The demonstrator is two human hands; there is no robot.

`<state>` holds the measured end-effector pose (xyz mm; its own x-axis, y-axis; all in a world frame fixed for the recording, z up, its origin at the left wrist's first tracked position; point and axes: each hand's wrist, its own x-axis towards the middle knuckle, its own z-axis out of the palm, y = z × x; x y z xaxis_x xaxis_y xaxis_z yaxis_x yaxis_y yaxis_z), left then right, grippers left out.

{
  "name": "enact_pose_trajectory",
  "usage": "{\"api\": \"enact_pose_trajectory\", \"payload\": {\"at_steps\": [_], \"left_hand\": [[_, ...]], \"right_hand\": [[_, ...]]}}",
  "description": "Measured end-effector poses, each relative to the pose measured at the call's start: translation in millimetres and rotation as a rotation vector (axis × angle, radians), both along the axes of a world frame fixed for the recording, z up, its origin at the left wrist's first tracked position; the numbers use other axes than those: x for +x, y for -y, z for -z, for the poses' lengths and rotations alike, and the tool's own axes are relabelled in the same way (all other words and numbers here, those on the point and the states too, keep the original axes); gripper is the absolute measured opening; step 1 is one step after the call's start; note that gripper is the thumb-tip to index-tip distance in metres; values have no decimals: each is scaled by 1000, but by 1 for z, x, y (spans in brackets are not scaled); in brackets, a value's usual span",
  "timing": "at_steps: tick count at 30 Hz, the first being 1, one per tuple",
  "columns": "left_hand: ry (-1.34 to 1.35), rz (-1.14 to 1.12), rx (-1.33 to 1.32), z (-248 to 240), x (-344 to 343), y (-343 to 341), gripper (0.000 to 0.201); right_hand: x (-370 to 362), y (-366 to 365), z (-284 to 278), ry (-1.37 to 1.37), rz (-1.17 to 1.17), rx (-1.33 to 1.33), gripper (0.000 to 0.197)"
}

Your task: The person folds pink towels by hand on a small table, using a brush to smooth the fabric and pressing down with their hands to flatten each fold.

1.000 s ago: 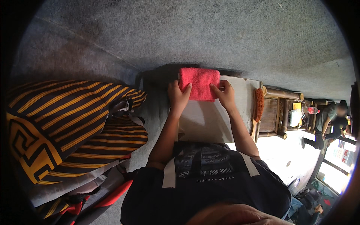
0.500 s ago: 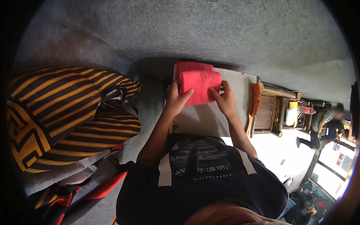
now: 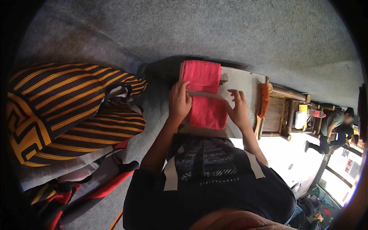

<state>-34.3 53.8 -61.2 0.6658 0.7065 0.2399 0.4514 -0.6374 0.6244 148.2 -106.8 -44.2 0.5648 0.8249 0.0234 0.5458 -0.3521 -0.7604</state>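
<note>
Two folded red-pink cloths lie on a pale tabletop, one behind the other with a narrow gap between them. The far cloth is near the back edge; the near cloth lies closer to my body. At the left edge of the near cloth is my left hand, its fingers stretched forward past the far cloth's near left corner. My right hand is by the near cloth's right edge, thumb beside it and fingers spread apart with nothing between them.
An orange-bristled brush lies along the table's right end. Beyond it stands bamboo furniture with a bottle and containers. A black-and-yellow striped cloth bundle fills the left. A small grey patch sits beside the far cloth. People are at far right.
The cloth both hands held over the far one now lies nearer my body, apart from it. My hands have come back a little, and the right fingers have spread.
</note>
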Motion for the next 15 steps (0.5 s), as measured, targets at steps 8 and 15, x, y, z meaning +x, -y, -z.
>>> {"api": "enact_pose_trajectory", "payload": {"at_steps": [8,15], "left_hand": [[-36,262,124,19,26,-54,56],[6,237,175,24,22,-57,43]], "right_hand": [[23,-66,12,353,-319,58,45],[34,-71,19,282,-313,83,34]]}}
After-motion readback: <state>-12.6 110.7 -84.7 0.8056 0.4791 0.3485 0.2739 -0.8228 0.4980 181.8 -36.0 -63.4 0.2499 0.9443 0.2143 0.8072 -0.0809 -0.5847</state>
